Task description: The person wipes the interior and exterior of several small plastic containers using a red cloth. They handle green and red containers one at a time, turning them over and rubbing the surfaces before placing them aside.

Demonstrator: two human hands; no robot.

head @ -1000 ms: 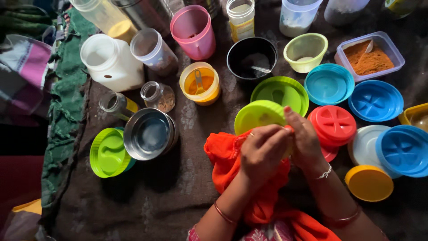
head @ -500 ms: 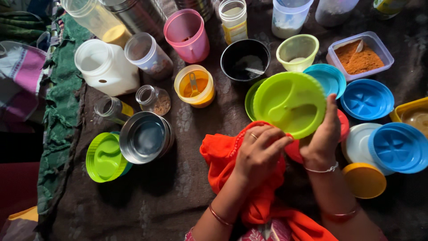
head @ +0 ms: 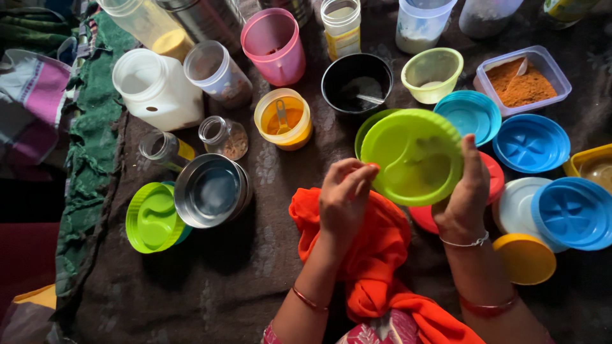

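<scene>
Two hands up: the right hand (head: 464,204) clamps the green lid (head: 413,156), held tilted above the red lid; the left hand (head: 344,200) bunches the orange cloth (head: 373,255) (wiping seems unfinished). Other lids wait right.

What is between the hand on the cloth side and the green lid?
Nothing visible. The right hand holds the green lid up at its edge. The left hand sits right beside the lid above the orange cloth, fingertips almost at its rim, with only open air between.
</scene>
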